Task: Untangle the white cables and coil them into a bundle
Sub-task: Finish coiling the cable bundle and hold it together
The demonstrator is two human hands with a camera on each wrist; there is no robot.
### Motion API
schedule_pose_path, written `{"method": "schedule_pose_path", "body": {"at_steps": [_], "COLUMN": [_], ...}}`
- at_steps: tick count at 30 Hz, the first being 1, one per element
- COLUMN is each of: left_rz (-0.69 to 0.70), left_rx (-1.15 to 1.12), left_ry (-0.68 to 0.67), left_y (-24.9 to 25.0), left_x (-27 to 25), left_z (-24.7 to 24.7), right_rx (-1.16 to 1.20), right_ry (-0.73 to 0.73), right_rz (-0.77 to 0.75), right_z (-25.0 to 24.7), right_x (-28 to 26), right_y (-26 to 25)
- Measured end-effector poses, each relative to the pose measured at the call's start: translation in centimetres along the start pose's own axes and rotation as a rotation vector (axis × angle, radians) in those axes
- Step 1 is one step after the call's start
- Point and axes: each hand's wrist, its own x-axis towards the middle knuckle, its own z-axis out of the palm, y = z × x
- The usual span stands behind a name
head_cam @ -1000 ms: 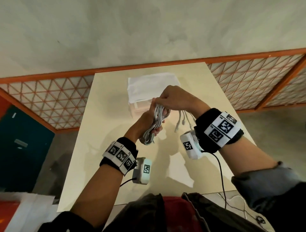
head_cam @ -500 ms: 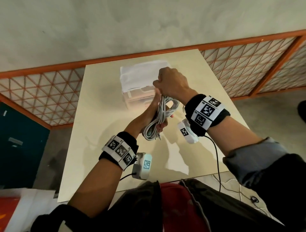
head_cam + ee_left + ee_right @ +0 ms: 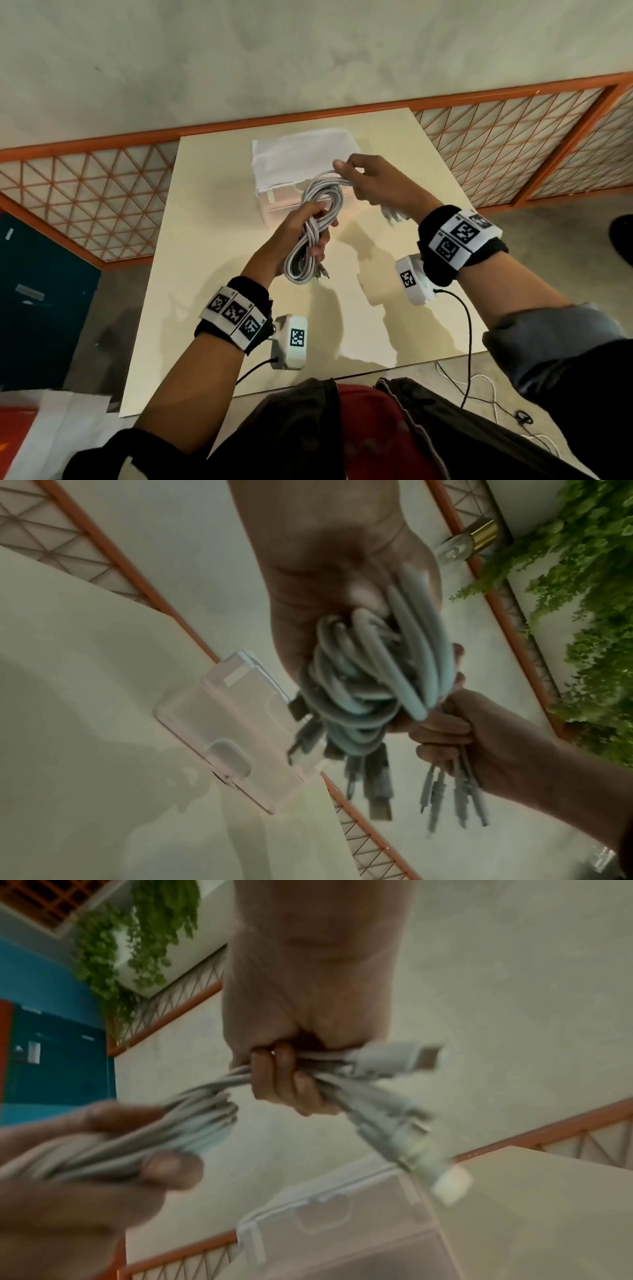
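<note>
Both of your hands grip the white cables (image 3: 317,219) at frame centre above the desk (image 3: 205,212): left hand (image 3: 298,236) curled around the coil, right hand (image 3: 373,185) clenching the loose ends.

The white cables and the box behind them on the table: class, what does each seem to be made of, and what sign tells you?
White cables: likely rubbery plastic sheath, matte; they bend into soft loops without kinking. Box: probably clear, slightly frosted rigid plastic; the table shows through its flat walls.

left hand (image 3: 301,236) fingers curled, gripping | right hand (image 3: 373,181) fisted, raised
</note>
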Motion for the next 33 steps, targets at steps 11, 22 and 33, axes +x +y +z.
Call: {"method": "schedule_pose_path", "body": {"at_steps": [11, 22, 33], "left_rz": [0.230, 0.253, 0.147], "left_rx": [-0.051, -0.133, -0.201], "left_ry": [0.268, 0.175, 0.119], "left_y": [-0.5, -1.1, -1.5], "left_x": [0.8, 0.2, 0.8], "left_z": [0.2, -1.6, -1.7], "right_rx": [0.187, -0.024, -0.167], "right_ry": [0.565, 0.092, 0.256], "right_rz": [-0.077, -0.056, -0.201], "right_z": [8.6, 6.9, 7.6], "right_x": [-1.2, -1.9, -2.2], "right_y": [-0.7, -0.3, -1.7]}}
